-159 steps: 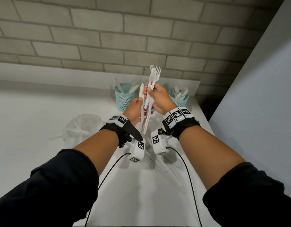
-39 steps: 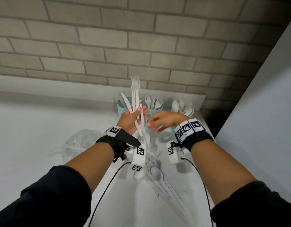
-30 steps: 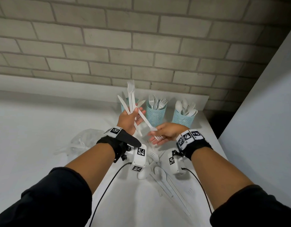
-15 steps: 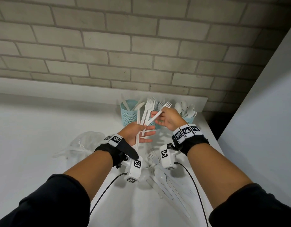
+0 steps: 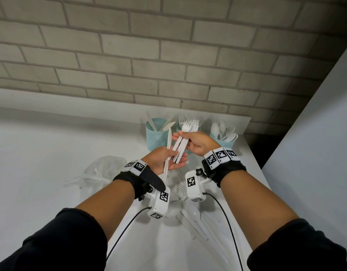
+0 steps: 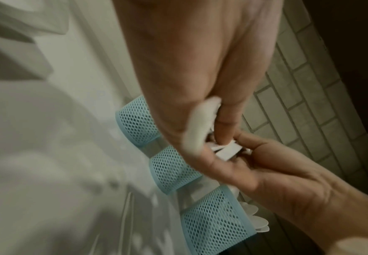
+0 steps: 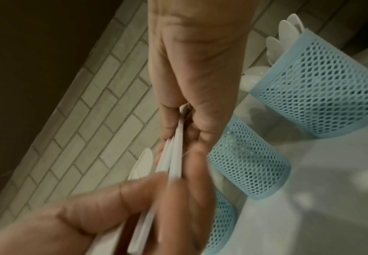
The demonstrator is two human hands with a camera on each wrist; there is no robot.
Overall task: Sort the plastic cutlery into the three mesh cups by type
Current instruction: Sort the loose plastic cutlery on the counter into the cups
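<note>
Far left on the white table [image 5: 41, 173]: a crumpled clear plastic bag [image 5: 99, 171], lying apart from the cups.

Left hand [image 5: 162, 160], palm up, above the table centre. A white plastic knife [image 5: 167, 151] stands nearly upright in it, blade tip up, handle running down past the palm. Thumb pressed over the cutlery against the fingers; remaining fingers extended forward, loosely together. The handle ends of the forks also lie under this thumb.

Just right of it: a small bundle of white plastic forks [image 5: 183, 141], tilted, tines up and toward the far side, overlapping the fork cup in the head view. Right hand [image 5: 198, 143] grips the bundle near its upper part, fingers curled around the handles, thumb on the near side. The right wrist view confirms the handles pinched between thumb and fingers [image 7: 168, 120]. So the bundle is touched by both hands.

Far edge of the table, against the brick wall [image 5: 168, 55], three light-blue mesh cups in a row, just beside each other:
- left cup [image 5: 156, 137]: knives
- middle cup [image 6: 172, 170]: forks, mostly hidden behind the hands in the head view
- right cup [image 5: 225, 142]: spoons

Near side, below the wrists: loose pile of unsorted cutlery [image 5: 196, 218] on the table, spoons and long handles visible; individual count not resolvable.
</note>
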